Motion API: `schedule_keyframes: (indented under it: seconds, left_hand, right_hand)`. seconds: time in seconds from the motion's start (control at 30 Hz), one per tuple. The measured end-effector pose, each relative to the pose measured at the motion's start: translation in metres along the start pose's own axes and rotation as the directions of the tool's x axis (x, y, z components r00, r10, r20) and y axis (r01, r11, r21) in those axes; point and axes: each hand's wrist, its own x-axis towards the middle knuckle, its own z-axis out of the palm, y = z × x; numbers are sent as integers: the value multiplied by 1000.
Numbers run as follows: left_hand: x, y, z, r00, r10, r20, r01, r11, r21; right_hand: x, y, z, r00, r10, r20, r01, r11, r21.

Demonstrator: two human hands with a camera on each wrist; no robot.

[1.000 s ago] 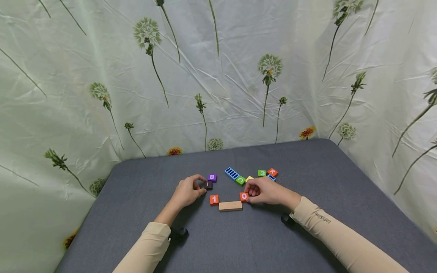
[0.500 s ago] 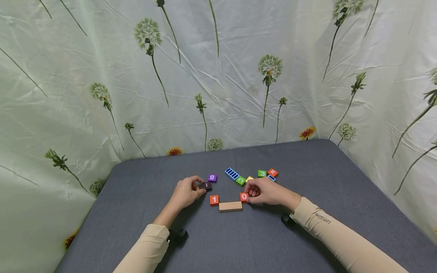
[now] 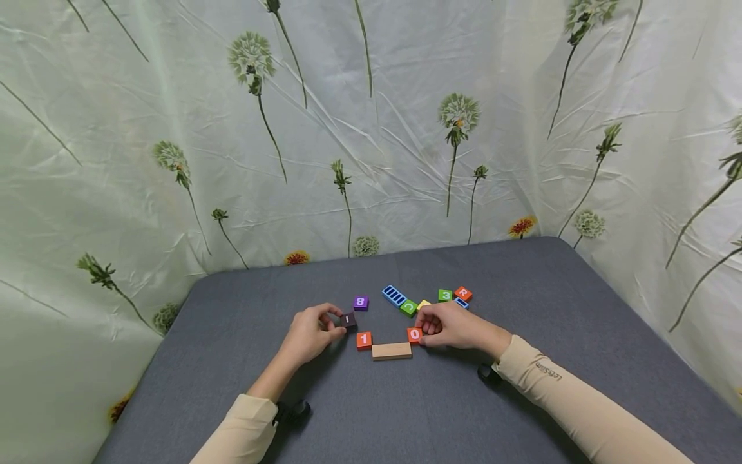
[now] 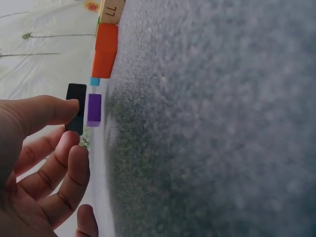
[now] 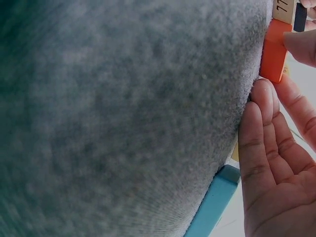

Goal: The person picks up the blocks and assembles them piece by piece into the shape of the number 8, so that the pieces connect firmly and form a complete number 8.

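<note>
Between thumb and fingers my left hand (image 3: 310, 333) pinches a black block (image 3: 348, 321) with a white stroke on its face; in the left wrist view the black block (image 4: 75, 108) is seen edge-on. An orange block (image 3: 364, 340) marked 1 lies just right of and below it, and a purple 8 block (image 3: 361, 303) sits behind. My right hand (image 3: 449, 324) holds an orange block (image 3: 414, 334) marked 0 by its right side, thumb and index finger on the orange block (image 5: 274, 52) in the right wrist view. A plain wooden block (image 3: 391, 351) lies between the two orange blocks, slightly nearer me.
Behind my right hand lie a blue barred block (image 3: 394, 295), a green C block (image 3: 408, 308), a partly hidden yellow block (image 3: 424, 303), a green 3 block (image 3: 445, 295), an orange R block (image 3: 463, 293) and another blue block (image 3: 461, 302). A floral curtain (image 3: 400, 161) hangs behind the grey table (image 3: 371, 419).
My left hand has drawn the black block slightly left and toward me, away from the purple block, and the block has tilted. The right hand stays on the 0 block.
</note>
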Motion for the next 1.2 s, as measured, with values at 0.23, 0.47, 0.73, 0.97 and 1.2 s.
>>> schedule_keyframes:
  seconds: [0.23, 0.47, 0.73, 0.97, 1.2]
  left_hand:
    - [-14, 4, -1, 1000, 4, 14, -4, 1000, -25]
    - [-28, 9, 1, 998, 42, 49, -39, 997, -70]
    - [-42, 12, 3, 991, 93, 94, -83, 991, -109]
    - [-51, 14, 6, 982, 94, 162, -76, 991, -115]
    - [-56, 12, 9, 973, 120, 197, -96, 987, -126]
  right_hand:
    - [0, 1, 0, 1000, 0, 5, 0, 1000, 4]
    - [0, 1, 1, 1000, 3, 4, -3, 1000, -1]
    - [0, 2, 2, 1000, 1, 1, -1, 1000, -10]
    - [0, 0, 1, 1000, 3, 2, -3, 1000, -11]
    - [0, -1, 0, 1000, 1, 1, -1, 1000, -16]
